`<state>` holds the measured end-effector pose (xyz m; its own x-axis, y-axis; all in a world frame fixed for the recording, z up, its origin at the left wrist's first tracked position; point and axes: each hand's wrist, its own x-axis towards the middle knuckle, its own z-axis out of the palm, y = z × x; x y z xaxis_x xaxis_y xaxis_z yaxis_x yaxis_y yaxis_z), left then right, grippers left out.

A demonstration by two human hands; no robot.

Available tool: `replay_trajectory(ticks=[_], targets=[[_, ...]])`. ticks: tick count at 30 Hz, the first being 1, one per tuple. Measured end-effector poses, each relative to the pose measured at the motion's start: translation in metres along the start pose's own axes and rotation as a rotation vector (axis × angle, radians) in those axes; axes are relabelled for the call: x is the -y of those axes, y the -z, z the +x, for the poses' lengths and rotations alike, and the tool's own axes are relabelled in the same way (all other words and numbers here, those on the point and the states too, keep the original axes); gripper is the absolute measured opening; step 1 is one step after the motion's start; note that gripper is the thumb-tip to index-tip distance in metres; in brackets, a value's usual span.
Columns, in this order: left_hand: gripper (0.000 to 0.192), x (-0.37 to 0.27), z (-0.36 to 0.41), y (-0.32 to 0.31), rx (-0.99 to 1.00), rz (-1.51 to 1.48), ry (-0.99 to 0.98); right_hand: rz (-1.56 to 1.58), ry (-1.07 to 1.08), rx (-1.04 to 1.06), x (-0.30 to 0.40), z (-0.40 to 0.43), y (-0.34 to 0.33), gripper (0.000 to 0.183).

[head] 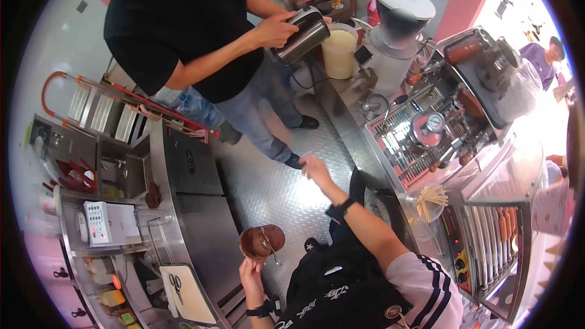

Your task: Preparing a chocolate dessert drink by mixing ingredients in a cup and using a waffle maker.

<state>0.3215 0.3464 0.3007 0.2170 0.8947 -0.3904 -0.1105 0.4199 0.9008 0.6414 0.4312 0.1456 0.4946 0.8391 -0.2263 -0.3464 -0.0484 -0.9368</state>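
My left hand (251, 276) holds a brown cup-shaped container (247, 242) from its near side, above the floor. Its inside looks smeared with brown. A thin metal utensil (266, 237) leans in it, with one end sticking out over the rim. Farther forward, my right hand (316, 172) reaches over the metal floor with its fingers bent together. A thin pale streak shows at the fingertips; blur hides whether it is something held. Both wrists wear dark bands.
A co-worker in a black T-shirt (183, 23) tilts a steel jug (304, 34) beside a tub of pale liquid (339, 52). Along the right counter stand an espresso machine (427, 128), skewers (431, 201) and a sausage roller grill (486, 242). A sink (137, 164) and cutting board (189, 292) are leftward.
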Motion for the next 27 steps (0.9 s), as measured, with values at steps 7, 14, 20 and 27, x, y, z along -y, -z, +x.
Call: replay_trajectory(ticks=[7,14,20,27], targets=[[0.032,0.000,0.001,0.041,0.148,0.038,-0.001,-0.676,-0.214,0.993,0.057,-0.160,0.009,0.043],[0.032,0.011,0.007,0.053,0.396,0.149,0.074,-0.879,0.172,0.405,0.121,-0.275,-0.009,0.044],[0.035,0.027,0.000,0.051,0.558,0.240,0.121,-0.782,0.075,0.265,0.100,-0.359,-0.024,0.042],[0.035,0.034,-0.033,0.061,0.657,0.318,0.131,-0.818,0.047,0.236,0.102,-0.412,-0.025,0.049]])
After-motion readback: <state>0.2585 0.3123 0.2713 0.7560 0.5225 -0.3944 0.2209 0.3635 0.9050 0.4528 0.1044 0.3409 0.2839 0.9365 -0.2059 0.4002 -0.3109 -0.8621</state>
